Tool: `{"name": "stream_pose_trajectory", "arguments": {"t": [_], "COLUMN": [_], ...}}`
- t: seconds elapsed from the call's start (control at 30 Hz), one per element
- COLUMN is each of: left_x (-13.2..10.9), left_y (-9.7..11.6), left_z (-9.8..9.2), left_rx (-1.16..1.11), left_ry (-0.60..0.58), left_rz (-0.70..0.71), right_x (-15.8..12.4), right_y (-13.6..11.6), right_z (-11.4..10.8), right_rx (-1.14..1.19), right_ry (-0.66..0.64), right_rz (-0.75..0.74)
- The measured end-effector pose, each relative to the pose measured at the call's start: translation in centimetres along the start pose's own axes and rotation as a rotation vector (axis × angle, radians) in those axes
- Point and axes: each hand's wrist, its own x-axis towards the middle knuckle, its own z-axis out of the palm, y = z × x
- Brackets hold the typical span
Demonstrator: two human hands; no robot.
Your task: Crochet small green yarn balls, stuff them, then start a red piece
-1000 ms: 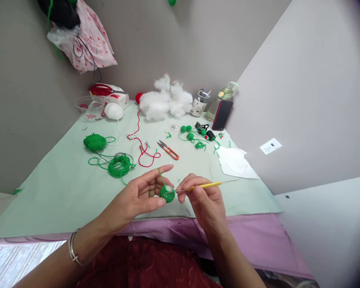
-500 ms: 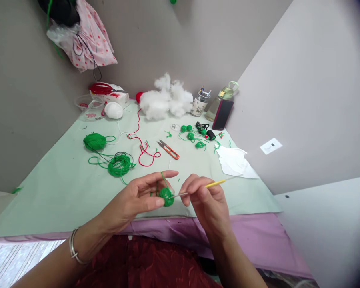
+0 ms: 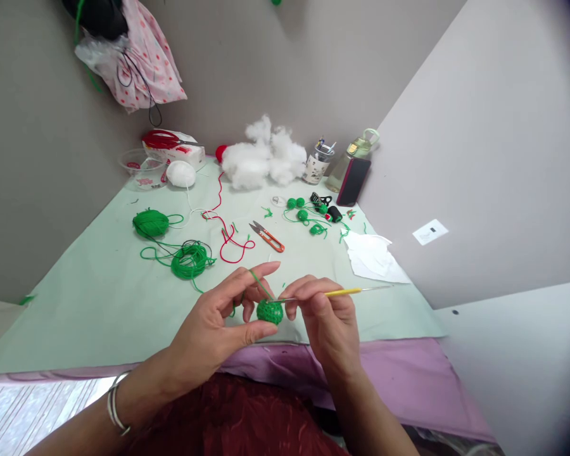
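Note:
My left hand (image 3: 225, 316) pinches a small green crocheted ball (image 3: 270, 311) between the thumb and the fingers behind it. Over its raised index finger runs a strand of green yarn (image 3: 261, 284) down to the ball. My right hand (image 3: 325, 310) grips a crochet hook (image 3: 342, 292) with a yellow handle and metal ends. The hook's tip lies at the top edge of the ball, level and pointing left. Both hands are above the table's front edge. Beyond them lie a loose green yarn coil (image 3: 190, 261) and orange-handled thread snips (image 3: 267, 237).
White stuffing (image 3: 263, 158) is heaped at the back, beside a pen cup (image 3: 318, 163), a bottle (image 3: 358, 149) and a phone (image 3: 353, 182). Green yarn (image 3: 151, 223) and white yarn (image 3: 181, 173) sit left. Small green balls (image 3: 303, 216) and white paper (image 3: 373, 256) lie right.
The green ball has turned in my left hand and shifted slightly right. The hook has swung flatter, its tip now at the ball's top edge. My left index finger has risen a little.

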Motion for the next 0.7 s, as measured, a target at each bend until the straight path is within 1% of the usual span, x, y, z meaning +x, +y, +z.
{"name": "stream_pose_trajectory", "arguments": {"t": [0.13,0.23,0.33,0.47,0.57,0.7], "left_x": [-0.1,-0.1,0.0,0.1,0.3,0.5], "left_y": [-0.2,-0.2,-0.2,0.0,0.0,-0.4], "left_z": [-0.2,-0.4,-0.5,-0.7,-0.6,-0.4], "left_rx": [0.124,0.202,0.232,0.258,0.271,0.236], "left_ry": [-0.027,-0.048,-0.070,-0.074,-0.070,-0.023], "left_rz": [0.053,0.044,0.025,0.028,0.053,0.036], "right_x": [0.1,0.1,0.2,0.2,0.1,-0.3], "right_y": [-0.3,-0.3,-0.2,-0.7,-1.5,-2.3], "right_z": [0.3,0.3,-0.2,-1.0,-1.4,-1.2], "right_rx": [0.059,0.072,0.056,-0.018,-0.215,-0.642], "right_ry": [0.025,0.022,-0.017,-0.116,-0.178,-0.308], "right_rz": [0.060,0.086,0.102,0.086,-0.003,-0.216]}}
